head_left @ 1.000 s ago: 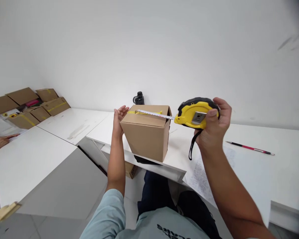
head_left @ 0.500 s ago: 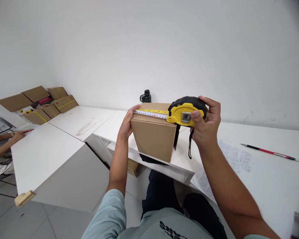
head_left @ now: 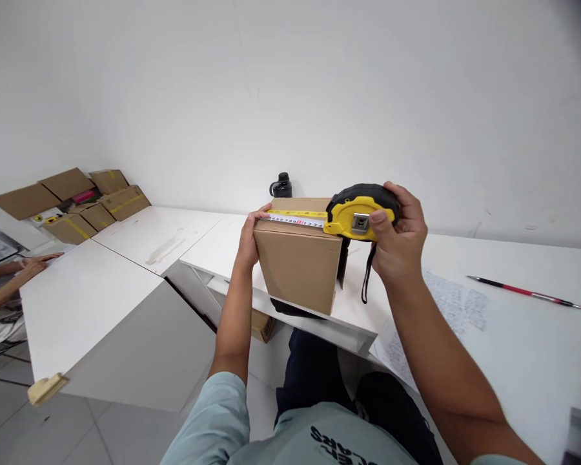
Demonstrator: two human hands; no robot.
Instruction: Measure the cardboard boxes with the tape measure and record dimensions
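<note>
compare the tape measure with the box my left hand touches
The tape measure is yellow and black; the cardboard box is brown. The box looks bulkier than the tape measure. Your right hand grips the tape measure; the box stands on the table, your left hand at its side. Both are touched by hand.

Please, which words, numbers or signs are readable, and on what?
"4 5 6 7 8 9", an unclear red figure, "1 2 3 4": white blade of yellow-and-black tape measure.
Yellow strip behind blade: marks, blurred.
Pale teal cloth shirt: upside-down letters, unclear.
White paper sheet: handwriting, too small.
Brown cardboard box under white desk: print, too small.
</note>
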